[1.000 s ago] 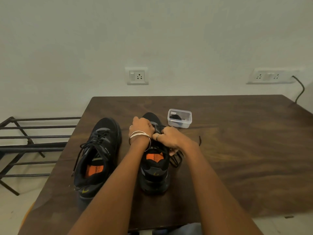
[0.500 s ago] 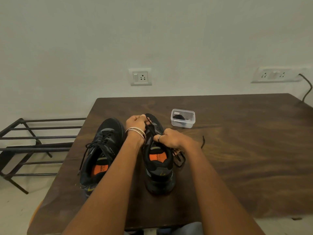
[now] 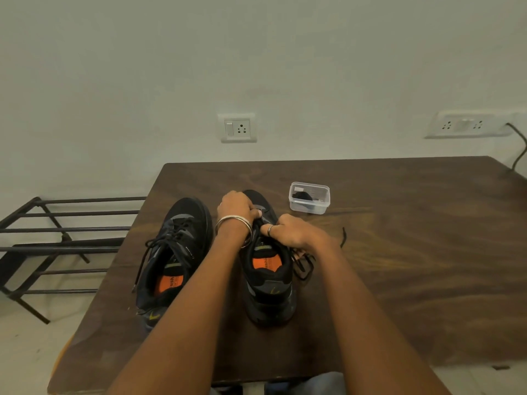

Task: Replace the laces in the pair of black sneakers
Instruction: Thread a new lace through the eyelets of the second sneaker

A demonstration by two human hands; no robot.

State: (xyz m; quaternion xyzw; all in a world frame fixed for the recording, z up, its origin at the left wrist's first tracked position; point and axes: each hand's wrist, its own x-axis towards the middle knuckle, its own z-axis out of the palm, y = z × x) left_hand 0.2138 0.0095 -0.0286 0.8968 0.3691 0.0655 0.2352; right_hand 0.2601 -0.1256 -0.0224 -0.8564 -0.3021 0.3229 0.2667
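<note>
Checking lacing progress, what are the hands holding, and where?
Both the left hand and right hand grip the right sneaker at its lace area; the exact pinch is hidden.

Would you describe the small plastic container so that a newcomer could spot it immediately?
Start at the dark wooden table against the pale wall. Beyond the right sneaker, toward the wall, stands a small clear plastic container with something dark inside. It is the only see-through item on the table; the sneakers are black.
</note>
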